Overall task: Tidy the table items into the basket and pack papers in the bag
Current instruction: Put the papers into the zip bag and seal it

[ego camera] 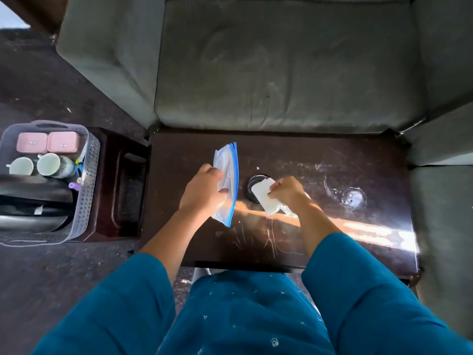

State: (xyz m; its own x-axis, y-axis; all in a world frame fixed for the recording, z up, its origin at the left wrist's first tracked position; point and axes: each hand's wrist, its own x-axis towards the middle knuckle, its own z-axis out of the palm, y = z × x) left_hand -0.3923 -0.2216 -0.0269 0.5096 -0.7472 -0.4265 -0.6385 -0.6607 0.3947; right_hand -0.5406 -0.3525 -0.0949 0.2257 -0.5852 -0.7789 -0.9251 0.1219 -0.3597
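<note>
The packing of the papers is judged to be the step in hand, the basket part appearing largely done. A clear bag edged in blue is held above the dark table by the left hand, whose fingers and thumb are curled round its side; whether its mouth is open cannot be told. A folded wad of white papers is pinched in the right hand, just beside the bag and not yet inside it, over a dark round object on the table (a lid or a coaster, it cannot be said which). For the next move the bag's mouth would need to be spread and turned toward the papers, and the wad fed in edge-first so that it is not crumpled against the seal. The grey perforated basket is seen on a low side table to the left, well apart from both hands; in it two pink boxes are set side by side at the far end, two pale mugs beside them, and darker items nearer, too shadowed to be named
</note>
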